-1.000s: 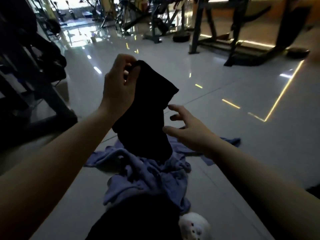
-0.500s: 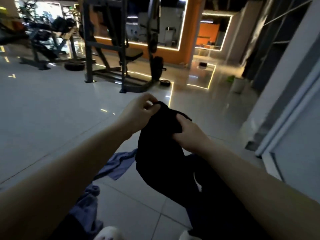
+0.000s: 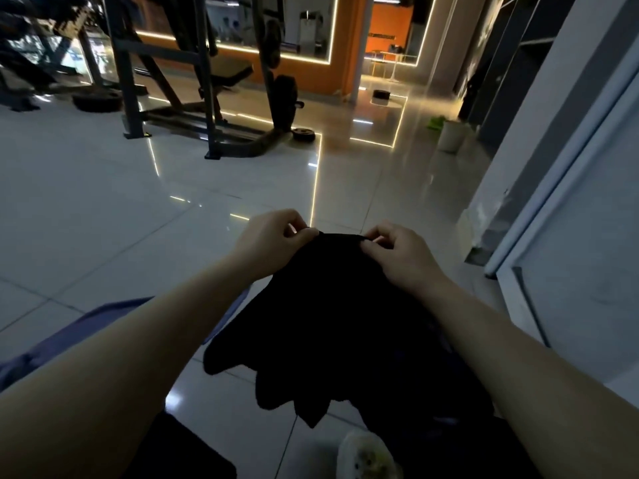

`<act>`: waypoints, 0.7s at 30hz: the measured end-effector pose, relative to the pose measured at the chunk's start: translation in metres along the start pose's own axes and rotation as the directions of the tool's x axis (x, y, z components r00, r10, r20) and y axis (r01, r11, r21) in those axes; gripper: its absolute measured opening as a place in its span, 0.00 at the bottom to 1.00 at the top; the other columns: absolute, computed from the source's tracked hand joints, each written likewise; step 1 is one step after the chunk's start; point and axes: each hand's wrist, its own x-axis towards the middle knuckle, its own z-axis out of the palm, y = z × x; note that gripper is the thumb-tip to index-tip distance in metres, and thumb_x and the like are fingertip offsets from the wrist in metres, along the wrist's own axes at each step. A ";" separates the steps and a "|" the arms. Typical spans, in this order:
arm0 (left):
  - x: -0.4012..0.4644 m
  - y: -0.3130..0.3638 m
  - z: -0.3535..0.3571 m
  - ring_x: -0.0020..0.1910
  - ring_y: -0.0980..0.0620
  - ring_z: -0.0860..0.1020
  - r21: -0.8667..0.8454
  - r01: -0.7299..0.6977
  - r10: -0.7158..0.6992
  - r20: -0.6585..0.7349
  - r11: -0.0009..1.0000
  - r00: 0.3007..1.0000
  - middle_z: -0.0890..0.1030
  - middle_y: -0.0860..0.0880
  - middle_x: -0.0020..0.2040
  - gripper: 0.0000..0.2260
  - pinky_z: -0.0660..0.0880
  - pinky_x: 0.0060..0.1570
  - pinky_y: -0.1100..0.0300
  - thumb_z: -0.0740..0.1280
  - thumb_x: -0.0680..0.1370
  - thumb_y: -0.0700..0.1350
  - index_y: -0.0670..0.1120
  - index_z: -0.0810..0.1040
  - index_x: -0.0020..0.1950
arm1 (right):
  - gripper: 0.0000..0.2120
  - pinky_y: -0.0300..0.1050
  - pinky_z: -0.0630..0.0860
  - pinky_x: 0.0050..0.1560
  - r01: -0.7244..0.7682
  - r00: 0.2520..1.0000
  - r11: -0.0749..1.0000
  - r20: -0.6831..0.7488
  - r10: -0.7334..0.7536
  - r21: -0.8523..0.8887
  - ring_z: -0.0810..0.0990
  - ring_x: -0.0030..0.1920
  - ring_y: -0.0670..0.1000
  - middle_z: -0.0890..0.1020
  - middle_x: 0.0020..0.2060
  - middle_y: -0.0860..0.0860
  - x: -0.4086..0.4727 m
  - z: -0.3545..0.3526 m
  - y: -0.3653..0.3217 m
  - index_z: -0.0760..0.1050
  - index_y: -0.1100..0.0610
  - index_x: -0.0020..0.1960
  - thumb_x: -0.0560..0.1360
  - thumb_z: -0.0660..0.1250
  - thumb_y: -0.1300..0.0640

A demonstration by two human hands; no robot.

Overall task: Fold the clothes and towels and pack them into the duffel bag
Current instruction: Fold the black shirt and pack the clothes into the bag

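A black garment [image 3: 332, 316] hangs in front of me above the tiled floor. My left hand [image 3: 273, 242] pinches its top edge on the left, and my right hand [image 3: 401, 254] pinches the same edge on the right. The cloth droops in uneven folds below my hands. A blue cloth [image 3: 86, 323] lies on the floor under my left forearm, mostly hidden by it. A dark mass lies under my right forearm; I cannot tell what it is. No duffel bag can be made out.
Glossy floor tiles [image 3: 103, 209] stretch ahead. A weight rack with a bench [image 3: 207, 91] stands at the back left, with a weight plate [image 3: 96, 100] beside it. A white door frame and wall [image 3: 570, 188] run along the right. A white slipper [image 3: 366, 454] shows at the bottom.
The view has swung right, away from the blue pile. My right hand has taken hold of the black garment, and both hands have spread apart along its top edge and come lower.
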 end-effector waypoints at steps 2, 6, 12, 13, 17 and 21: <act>0.004 -0.004 0.001 0.34 0.55 0.74 0.008 0.004 -0.004 0.006 1.000 1.000 0.78 0.52 0.35 0.08 0.67 0.35 0.60 0.67 0.77 0.53 0.49 0.77 0.44 | 0.10 0.32 0.70 0.36 -0.009 1.000 1.000 0.014 0.008 0.026 0.76 0.35 0.42 0.79 0.35 0.46 0.005 0.000 0.002 0.75 0.47 0.37 0.76 0.68 0.57; 0.008 -0.017 0.002 0.34 0.54 0.73 0.144 0.007 -0.009 0.009 0.990 1.000 0.76 0.52 0.34 0.09 0.66 0.36 0.60 0.68 0.77 0.52 0.47 0.76 0.43 | 0.07 0.37 0.72 0.42 0.012 0.997 1.000 0.082 -0.009 -0.026 0.77 0.38 0.42 0.79 0.36 0.44 0.010 0.009 0.007 0.77 0.47 0.39 0.76 0.68 0.56; 0.010 -0.038 -0.001 0.39 0.51 0.73 0.288 0.076 -0.074 -0.018 0.955 0.997 0.76 0.51 0.38 0.10 0.66 0.38 0.58 0.68 0.76 0.54 0.48 0.75 0.43 | 0.04 0.43 0.74 0.49 0.046 0.967 0.967 0.253 0.019 -0.249 0.79 0.47 0.50 0.79 0.42 0.47 0.016 0.033 0.021 0.79 0.50 0.48 0.77 0.66 0.52; 0.009 -0.042 0.001 0.40 0.50 0.74 0.319 0.079 -0.080 -0.011 0.944 0.997 0.75 0.51 0.38 0.10 0.66 0.39 0.58 0.68 0.76 0.55 0.49 0.75 0.43 | 0.05 0.46 0.75 0.51 0.060 0.955 0.957 0.294 0.027 -0.282 0.79 0.48 0.51 0.80 0.44 0.47 0.017 0.036 0.023 0.79 0.50 0.50 0.78 0.65 0.52; 0.011 -0.059 0.020 0.48 0.46 0.77 0.444 0.039 -0.083 0.081 0.895 0.993 0.78 0.49 0.43 0.08 0.67 0.43 0.58 0.67 0.76 0.55 0.50 0.77 0.45 | 0.08 0.50 0.75 0.56 0.119 0.907 0.904 0.415 0.069 -0.410 0.78 0.52 0.52 0.80 0.47 0.49 0.021 0.048 0.033 0.79 0.52 0.54 0.78 0.65 0.52; 0.022 -0.059 0.035 0.49 0.45 0.78 0.492 0.018 -0.073 0.094 0.870 0.993 0.81 0.47 0.49 0.09 0.71 0.45 0.57 0.66 0.77 0.53 0.50 0.79 0.51 | 0.07 0.50 0.76 0.55 0.088 0.908 0.896 0.406 0.109 -0.436 0.79 0.50 0.50 0.81 0.47 0.49 0.031 0.050 0.047 0.79 0.53 0.52 0.78 0.65 0.53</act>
